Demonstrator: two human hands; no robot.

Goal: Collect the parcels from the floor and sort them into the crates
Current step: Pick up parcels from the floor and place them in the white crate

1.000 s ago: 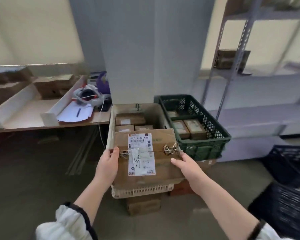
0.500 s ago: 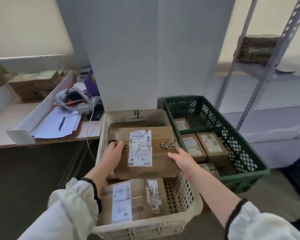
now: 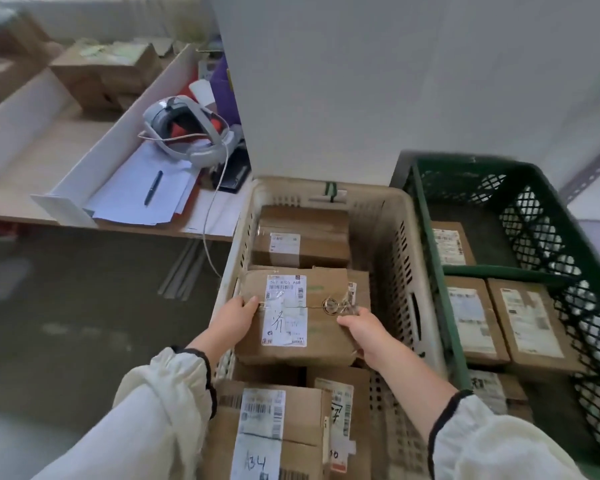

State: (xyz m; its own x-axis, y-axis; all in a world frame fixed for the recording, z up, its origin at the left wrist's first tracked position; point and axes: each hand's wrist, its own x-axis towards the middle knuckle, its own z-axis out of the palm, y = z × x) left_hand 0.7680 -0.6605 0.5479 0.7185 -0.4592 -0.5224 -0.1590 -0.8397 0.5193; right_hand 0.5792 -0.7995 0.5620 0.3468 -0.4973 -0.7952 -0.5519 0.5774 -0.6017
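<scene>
The parcel [image 3: 293, 315] has come lower into the beige crate [image 3: 394, 244]; left hand [image 3: 234, 318] and right hand [image 3: 364, 329] squeeze its 2 sides, keeping it flat.

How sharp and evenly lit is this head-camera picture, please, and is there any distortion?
Head view: soft, diffuse light, no hard shadows; the held parcel and beige crate are fairly sharp, the floor and far boxes blurred; wide-angle bending curves the green crate outward.
</scene>
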